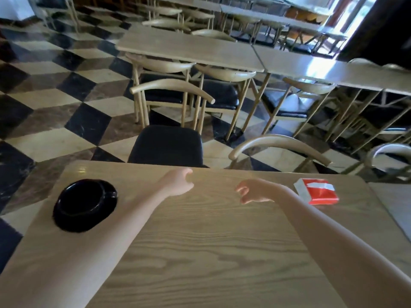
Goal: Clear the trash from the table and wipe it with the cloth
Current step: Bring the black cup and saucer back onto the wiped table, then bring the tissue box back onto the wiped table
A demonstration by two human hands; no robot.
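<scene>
While my left hand (178,182) and right hand (253,191) hover loosely curled, empty, the red pack (318,192) at three o'clock seems light, crushable — grip its sides.

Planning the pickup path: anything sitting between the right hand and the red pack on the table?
Nothing visible. Only bare table lies between the right hand and the red pack, which lies just to that hand's right. The black ashtray sits on the far left side, beyond the left hand, out of that path.

Café: rows of tables (189,48), chairs (175,94)
</scene>
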